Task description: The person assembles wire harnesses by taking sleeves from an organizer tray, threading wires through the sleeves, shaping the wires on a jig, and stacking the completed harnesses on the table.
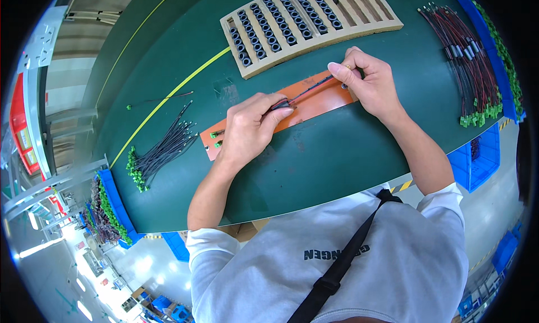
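A: Where's the cable (310, 90) right now?
B: Stretched between the two hands, just above the orange board (323, 102) on the green surface (337, 154). It's thin, dark and reddish, and it slopes up toward the right.

A: And the left hand (250, 124)?
B: Its grip is clenched on a small black piece (281, 104), thumb against fingers, where the cable comes out.

A: The right one?
B: The right hand (368, 81) pinches the far end of the cable between thumb and forefinger. Something dark shows under its fingers, but I can't tell what.

A: What's at the board's left end?
B: Two little green plugs (217, 139), near the left forearm.

A: Beyond the hands?
B: A wooden tray (314, 44) with rows of black rings (281, 25); its slots toward the right hold none.

A: Anything off to the sides?
B: On the left, a fanned bundle of black wires (165, 149) with green ends, and a single loose wire (163, 100) above it, crossing the yellow line (188, 83). On the right, a thick bundle of red and black wires (469, 70), green ends toward the person.
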`<state>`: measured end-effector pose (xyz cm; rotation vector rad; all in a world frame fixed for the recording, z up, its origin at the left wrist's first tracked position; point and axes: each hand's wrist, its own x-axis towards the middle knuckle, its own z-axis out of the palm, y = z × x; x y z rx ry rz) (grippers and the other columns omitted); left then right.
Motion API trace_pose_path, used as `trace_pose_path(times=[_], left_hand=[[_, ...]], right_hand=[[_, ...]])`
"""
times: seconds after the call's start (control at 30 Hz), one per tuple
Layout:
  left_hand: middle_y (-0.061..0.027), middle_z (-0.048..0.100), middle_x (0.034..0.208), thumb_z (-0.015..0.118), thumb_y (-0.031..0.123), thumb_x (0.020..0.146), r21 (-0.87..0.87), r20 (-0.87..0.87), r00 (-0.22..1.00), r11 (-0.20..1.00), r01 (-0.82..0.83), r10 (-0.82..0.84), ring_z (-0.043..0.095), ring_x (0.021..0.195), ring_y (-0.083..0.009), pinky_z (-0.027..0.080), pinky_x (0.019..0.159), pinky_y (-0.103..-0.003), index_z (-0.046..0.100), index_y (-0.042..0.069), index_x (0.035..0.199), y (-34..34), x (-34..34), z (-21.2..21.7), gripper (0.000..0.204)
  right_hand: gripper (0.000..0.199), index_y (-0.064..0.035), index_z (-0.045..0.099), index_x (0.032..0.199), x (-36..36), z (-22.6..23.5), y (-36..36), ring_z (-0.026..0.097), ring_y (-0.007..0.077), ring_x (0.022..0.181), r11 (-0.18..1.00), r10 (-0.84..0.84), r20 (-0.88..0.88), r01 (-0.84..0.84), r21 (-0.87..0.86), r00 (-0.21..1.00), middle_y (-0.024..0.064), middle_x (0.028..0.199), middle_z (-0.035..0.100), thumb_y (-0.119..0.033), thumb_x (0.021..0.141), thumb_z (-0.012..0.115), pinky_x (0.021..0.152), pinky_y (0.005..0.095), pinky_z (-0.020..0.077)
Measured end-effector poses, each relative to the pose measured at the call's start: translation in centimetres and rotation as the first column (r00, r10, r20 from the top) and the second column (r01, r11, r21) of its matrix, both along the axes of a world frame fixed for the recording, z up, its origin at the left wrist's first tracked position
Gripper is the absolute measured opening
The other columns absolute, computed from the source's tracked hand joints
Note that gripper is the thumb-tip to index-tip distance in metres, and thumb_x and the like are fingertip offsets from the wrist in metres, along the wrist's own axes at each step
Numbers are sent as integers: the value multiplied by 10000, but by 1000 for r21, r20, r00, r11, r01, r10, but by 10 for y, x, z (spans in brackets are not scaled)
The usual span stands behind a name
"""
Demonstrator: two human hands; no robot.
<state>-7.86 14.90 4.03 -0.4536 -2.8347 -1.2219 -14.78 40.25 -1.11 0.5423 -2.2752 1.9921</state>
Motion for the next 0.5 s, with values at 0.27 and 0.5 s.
trace_pose_path(times=[0.27,0.5], left_hand=[[-83,748,903,767,51,889,184,-29,990,974,-133,141,664,771,-135,518,708,-255,753,-22,1086,0,-2,-21,210],[-112,749,912,780,48,864,166,-102,991,984,-67,84,697,789,-171,541,720,-283,752,-23,1083,-3,1,-23,232]], right_hand=[[350,-22,565,728,-3,-4,-3,338,64,633,1000,10,44,-9,-24,999,-44,673,404,-201,968,747,568,270,319],[347,-35,548,722,0,3,-1,333,72,636,999,24,133,-20,-32,991,-40,663,384,-187,966,744,576,268,323]])
